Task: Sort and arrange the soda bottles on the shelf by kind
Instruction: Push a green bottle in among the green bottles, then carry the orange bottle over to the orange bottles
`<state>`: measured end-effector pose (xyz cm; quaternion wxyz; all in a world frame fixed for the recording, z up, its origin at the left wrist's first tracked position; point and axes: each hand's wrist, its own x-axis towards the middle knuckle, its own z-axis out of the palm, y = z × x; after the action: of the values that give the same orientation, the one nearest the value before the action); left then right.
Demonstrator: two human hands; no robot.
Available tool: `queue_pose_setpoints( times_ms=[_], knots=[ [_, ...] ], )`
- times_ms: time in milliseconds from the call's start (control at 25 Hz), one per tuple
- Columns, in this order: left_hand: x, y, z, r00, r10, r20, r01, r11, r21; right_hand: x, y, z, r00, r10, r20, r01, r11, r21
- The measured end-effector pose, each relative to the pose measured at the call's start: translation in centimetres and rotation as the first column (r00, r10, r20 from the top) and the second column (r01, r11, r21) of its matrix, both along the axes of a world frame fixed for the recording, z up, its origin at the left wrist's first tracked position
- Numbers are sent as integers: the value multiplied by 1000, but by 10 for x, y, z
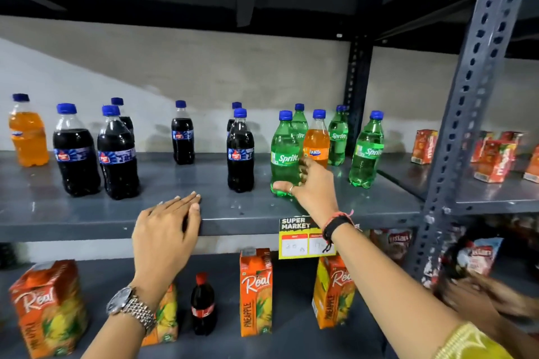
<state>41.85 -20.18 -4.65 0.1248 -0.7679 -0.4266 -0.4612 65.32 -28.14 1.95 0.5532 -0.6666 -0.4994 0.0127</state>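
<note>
On the grey shelf stand blue-capped soda bottles. Several dark cola bottles fill the left and middle, with one orange bottle at the far left. To the right stand several green Sprite bottles, with an orange Fanta bottle among them. My right hand wraps around the lower part of the front Sprite bottle, which stands upright on the shelf. My left hand lies flat on the shelf's front edge, fingers together, holding nothing.
The lower shelf holds orange Real juice cartons and a small red-capped cola bottle. A yellow price tag hangs on the shelf edge. A perforated metal upright stands at the right, with red cartons beyond. Another person's hands work at lower right.
</note>
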Motion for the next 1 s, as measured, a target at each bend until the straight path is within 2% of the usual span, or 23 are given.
queue_pose_setpoints(
  times_ms=[80,200,280,400,440,600,760,1000],
  knots=[
    [1,-1,1,1000,5,-1,-5,1000,-7,9,-15,5,999,-24,23,22,997,80],
    [4,-5,5,1000,19,-3,-19,1000,-14,29,-24,13,985,-167,38,149,947,284],
    [5,-8,5,1000,31,-5,-31,999,-16,42,-17,19,980,-201,-3,195,951,241],
    [5,-9,5,999,37,-11,-37,999,-18,49,1,22,980,-149,-133,148,989,-16],
    [4,-9,4,999,34,-14,-35,999,-21,51,5,21,976,-130,-174,124,991,-45],
    [4,-9,4,1000,24,-2,-24,1000,-7,52,2,15,965,-77,-252,87,996,29],
    [2,-7,4,1000,17,-20,-17,1000,-12,39,-29,14,983,-65,-171,92,984,156],
    [-4,-9,8,996,-37,-85,35,999,-26,-4,-54,23,989,75,-129,-44,973,227]
  ],
)
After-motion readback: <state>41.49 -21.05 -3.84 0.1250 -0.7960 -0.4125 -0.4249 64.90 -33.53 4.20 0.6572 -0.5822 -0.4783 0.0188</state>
